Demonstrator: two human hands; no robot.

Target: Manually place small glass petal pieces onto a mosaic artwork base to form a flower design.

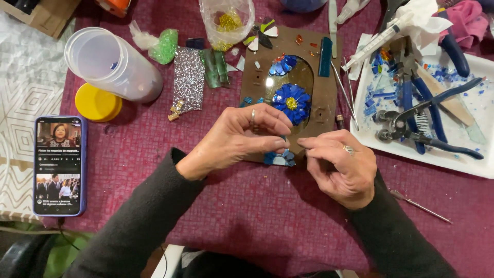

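A brown board (324, 95) with an oval opening lies on the maroon cloth (247, 206). A blue glass flower with a yellow centre (291, 102) sits on it, with a smaller blue cluster (282, 64) above. My left hand (239, 138) pinches its thumb and fingers together over the board's lower edge, where blue glass pieces (279, 158) lie. My right hand (339, 166) meets it fingertip to fingertip, pinched as well. What sits between the fingertips is too small to make out.
A white tray (483, 116) at right holds blue-handled pliers (427, 116) and glass chips. A syringe (371, 46) lies above it. At left are a phone (58, 166), a tipped clear jar (110, 64), a yellow lid (96, 103), green beads (164, 46).
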